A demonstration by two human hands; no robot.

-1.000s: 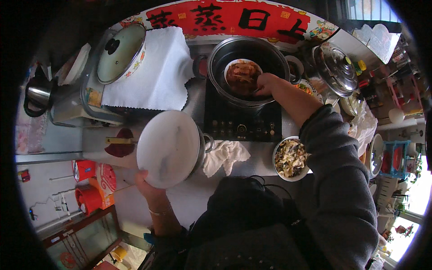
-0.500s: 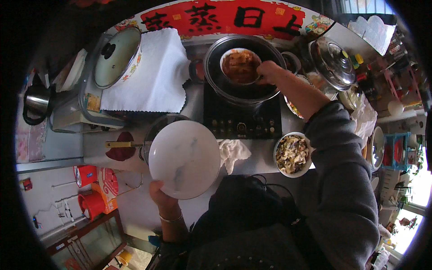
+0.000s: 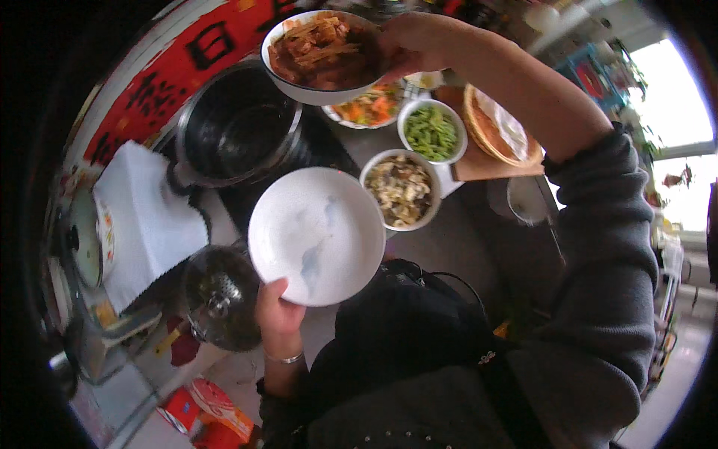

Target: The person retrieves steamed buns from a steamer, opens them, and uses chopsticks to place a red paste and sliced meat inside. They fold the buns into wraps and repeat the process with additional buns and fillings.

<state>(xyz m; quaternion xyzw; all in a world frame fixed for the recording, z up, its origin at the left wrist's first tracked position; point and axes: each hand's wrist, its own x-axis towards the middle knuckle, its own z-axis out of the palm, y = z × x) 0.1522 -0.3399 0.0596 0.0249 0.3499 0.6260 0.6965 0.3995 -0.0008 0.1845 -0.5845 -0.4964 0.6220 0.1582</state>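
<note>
The round white bowl of reddish-brown food (image 3: 310,96) is now out of the deep dark metal pot (image 3: 238,127), raised at its right, clamped in the right hand (image 3: 420,45)'s grip; the left hand (image 3: 280,320) clamps a shallow white dish (image 3: 317,238).

Bright window (image 3: 673,97) at right, red banner (image 3: 176,71)

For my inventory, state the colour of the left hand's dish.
White dish with bluish patches; best seen in the head view.

Head-worn fisheye looks down, near left hand (image 3: 280,313), right hand (image 3: 419,45).
</note>
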